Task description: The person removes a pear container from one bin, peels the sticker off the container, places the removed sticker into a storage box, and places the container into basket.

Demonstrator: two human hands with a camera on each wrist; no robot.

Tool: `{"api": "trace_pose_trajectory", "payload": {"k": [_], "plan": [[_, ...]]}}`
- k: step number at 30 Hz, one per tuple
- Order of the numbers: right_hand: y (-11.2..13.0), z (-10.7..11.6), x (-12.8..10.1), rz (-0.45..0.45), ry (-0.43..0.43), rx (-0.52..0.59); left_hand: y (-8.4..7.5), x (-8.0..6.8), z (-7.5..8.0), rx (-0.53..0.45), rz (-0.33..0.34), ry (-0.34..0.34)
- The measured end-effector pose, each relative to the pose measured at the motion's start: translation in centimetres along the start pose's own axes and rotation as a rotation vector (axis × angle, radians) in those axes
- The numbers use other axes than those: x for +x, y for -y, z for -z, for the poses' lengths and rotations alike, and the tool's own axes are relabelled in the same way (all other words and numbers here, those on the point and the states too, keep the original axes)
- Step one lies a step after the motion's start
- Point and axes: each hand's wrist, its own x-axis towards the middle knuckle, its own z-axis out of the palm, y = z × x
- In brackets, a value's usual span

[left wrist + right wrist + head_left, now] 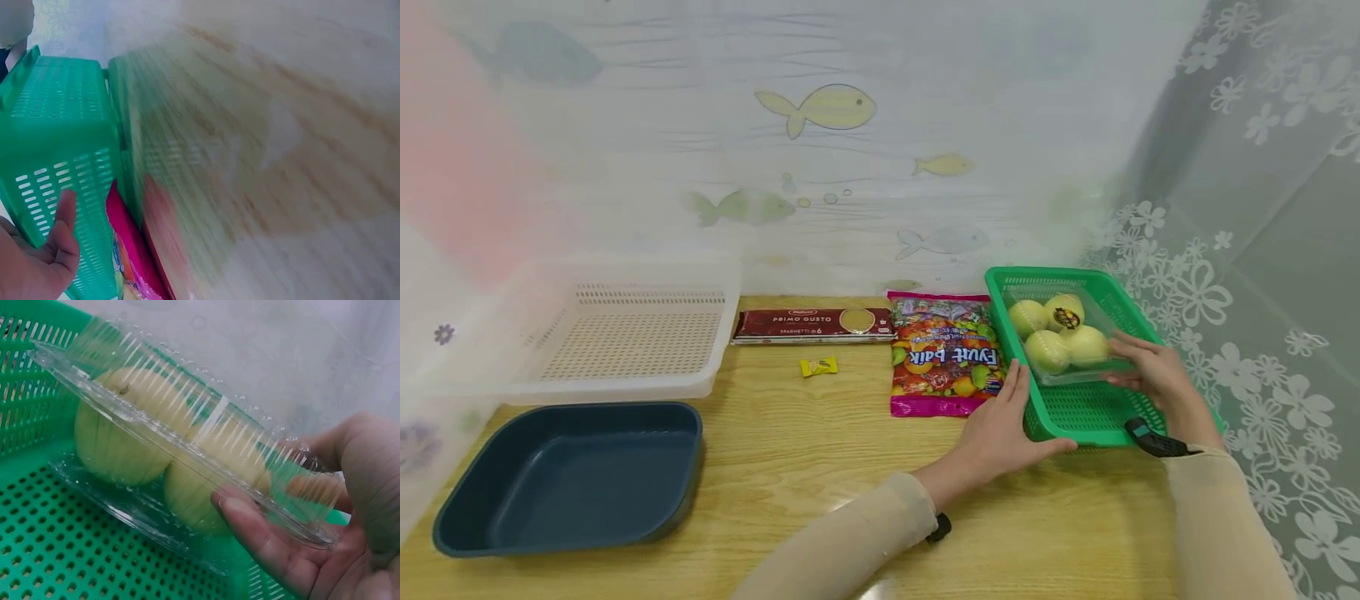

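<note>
A green plastic basket (1078,432) stands on the wooden table at the right. In it lies a clear plastic box of yellow-green apples (1056,337), one with a dark sticker. My right hand (1138,367) grips the box's near right edge. In the right wrist view the fingers (250,519) curl under the box (156,444) with the thumb over it, tilted above the basket floor (50,550). My left hand (1018,404) rests with straight fingers against the basket's near left corner. The left wrist view shows the thumb (62,215) beside the basket wall (56,125).
A bag of fruit candies (943,354) lies just left of the basket. Farther left are a spaghetti pack (812,325) and a small yellow packet (818,367). A white perforated basket (610,387) and a dark blue tray (572,475) stand at the left. Curtains hang behind and to the right.
</note>
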Motion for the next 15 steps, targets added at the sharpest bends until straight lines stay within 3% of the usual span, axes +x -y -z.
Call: {"api": "trace_pose_trajectory", "payload": {"k": [6, 15], "plan": [[0.26, 0.22, -0.39, 0.003, -0.024, 0.097, -0.17, -0.22, -0.23, -0.159, 0.017, -0.01], [0.86, -0.48, -0.73, -0.011, -0.045, 0.036, -0.04, -0.41, -0.22, -0.202, 0.035, -0.018]]}}
